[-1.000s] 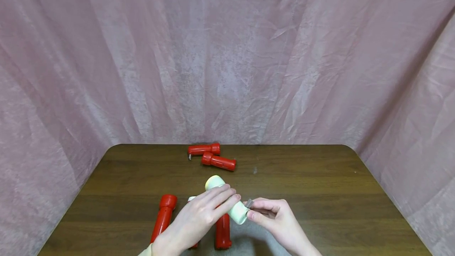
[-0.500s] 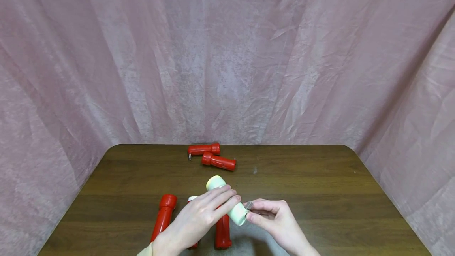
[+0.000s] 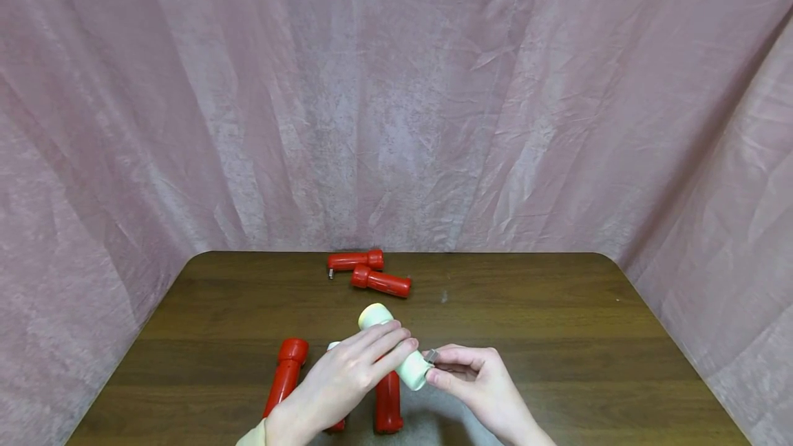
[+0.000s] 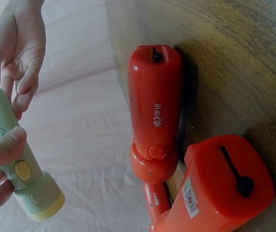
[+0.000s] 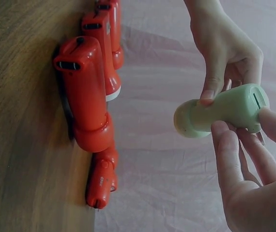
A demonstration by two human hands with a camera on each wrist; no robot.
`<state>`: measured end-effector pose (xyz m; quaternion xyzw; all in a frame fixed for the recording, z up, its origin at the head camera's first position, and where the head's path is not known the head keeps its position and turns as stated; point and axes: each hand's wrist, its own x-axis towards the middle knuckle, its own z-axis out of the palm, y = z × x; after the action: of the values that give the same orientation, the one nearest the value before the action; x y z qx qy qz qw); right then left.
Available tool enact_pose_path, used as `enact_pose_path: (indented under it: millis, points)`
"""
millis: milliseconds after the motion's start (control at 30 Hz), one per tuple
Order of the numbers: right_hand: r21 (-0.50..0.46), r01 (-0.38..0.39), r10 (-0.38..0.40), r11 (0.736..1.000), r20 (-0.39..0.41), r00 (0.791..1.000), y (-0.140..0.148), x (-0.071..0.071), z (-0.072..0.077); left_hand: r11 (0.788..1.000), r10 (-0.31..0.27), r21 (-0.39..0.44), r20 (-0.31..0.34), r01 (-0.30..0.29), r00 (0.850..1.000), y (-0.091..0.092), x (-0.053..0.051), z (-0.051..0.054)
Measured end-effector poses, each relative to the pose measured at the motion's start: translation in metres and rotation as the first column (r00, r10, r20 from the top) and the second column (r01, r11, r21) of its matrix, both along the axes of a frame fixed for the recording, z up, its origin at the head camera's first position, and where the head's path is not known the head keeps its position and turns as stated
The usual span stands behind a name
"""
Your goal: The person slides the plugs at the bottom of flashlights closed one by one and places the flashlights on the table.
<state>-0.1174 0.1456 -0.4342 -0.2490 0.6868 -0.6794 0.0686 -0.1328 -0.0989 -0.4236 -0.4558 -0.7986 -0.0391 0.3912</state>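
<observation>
My left hand (image 3: 359, 367) grips a pale green flashlight (image 3: 411, 372) with a yellow-rimmed head, tilted above the table's front. In the left wrist view its thumb presses the flashlight body (image 4: 5, 121) near a yellow switch (image 4: 23, 170). My right hand (image 3: 480, 387) is at the tail end, thumb and fingers pinching it. A small metal plug piece (image 3: 431, 356) sticks out there, beside the right fingertips. From the right wrist view, a dark slot (image 5: 257, 101) shows in the flashlight's tail. Part of the body is hidden under the left fingers.
Red flashlights lie on the brown wooden table (image 3: 557, 322): one at left (image 3: 286, 374), one under the hands (image 3: 388, 405), and one with a white rim (image 3: 334, 345) mostly hidden by the left hand. Two more (image 3: 356, 260) lie at the back, touching or close together.
Both hands and the green flashlight shift only slightly, a little up and left. The metal piece stays at the tail by the right fingers. The red flashlights stay put.
</observation>
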Motion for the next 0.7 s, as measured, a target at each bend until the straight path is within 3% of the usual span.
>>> enact_pose_path:
  millis: [700]
  points:
    - [-0.001,-0.003,0.003,1.0,-0.008,1.0,-0.0031,0.0014,0.0027,1.0,-0.002,0.006,0.005,0.002,1.0,-0.0024,0.0021,-0.0003]
